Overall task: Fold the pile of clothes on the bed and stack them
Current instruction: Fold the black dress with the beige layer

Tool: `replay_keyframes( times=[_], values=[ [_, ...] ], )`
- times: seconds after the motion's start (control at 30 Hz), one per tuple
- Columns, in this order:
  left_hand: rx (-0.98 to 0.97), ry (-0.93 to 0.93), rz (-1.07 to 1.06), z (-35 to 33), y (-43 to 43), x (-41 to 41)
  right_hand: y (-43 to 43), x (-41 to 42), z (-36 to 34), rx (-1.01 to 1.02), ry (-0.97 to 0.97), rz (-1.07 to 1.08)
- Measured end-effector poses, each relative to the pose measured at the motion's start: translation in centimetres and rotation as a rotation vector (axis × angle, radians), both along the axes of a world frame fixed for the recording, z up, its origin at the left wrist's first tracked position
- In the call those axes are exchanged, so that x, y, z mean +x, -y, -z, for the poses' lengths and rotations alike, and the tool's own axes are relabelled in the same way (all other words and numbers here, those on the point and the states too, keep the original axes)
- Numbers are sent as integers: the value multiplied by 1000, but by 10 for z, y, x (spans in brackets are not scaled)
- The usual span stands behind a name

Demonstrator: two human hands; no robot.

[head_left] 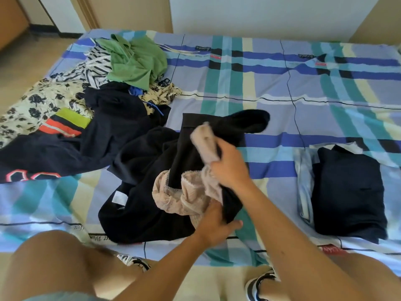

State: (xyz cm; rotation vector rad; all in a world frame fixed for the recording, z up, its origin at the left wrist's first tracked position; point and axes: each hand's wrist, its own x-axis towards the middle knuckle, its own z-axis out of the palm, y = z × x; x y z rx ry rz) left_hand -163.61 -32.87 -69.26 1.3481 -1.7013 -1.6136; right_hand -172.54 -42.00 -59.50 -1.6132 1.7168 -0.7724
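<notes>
Gripping beige garment (173, 194) are left hand (217, 222) and right hand (231, 168) fingers (225, 152); bedsheet lettering (204, 48) blurred.

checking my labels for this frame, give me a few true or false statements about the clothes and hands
1. The right hand grips a beige garment. True.
2. The green top lies on the folded clothes at the right. False: it tops the unfolded pile at the far left.
3. A folded dark garment lies on the bed at the right. True.
4. The left hand lies flat and empty. False: it grips the black garment.
</notes>
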Motion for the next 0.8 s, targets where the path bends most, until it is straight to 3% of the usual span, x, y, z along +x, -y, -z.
replay_keyframes(
  times=[0.1, 0.2, 0.3, 0.37, 0.47, 0.53, 0.7, 0.8],
  values=[
    [216, -98, -114, -4, -13, 17, -3, 64, 6, 99, -278, -323],
    [314, 58, -245, -5, -19, 39, -19, 92, 27, 362, -158, -560],
    [440, 51, -399, -10, -14, 58, -33, 84, 37, 246, 34, -407],
    [521, 84, -377, -19, -13, 69, -36, 62, 43, 76, 3, -183],
    [466, 303, -9, -37, -13, 88, -37, 17, 56, 130, -87, 29],
    [374, 329, 72, -52, -9, 94, -36, -7, 64, 198, -120, 67],
    [-202, 324, -255, -96, 40, 95, 11, -29, 67, 120, -183, 7],
    [-349, 367, -275, -99, 89, 95, 54, -23, 66, 86, -315, -108]
  ],
)
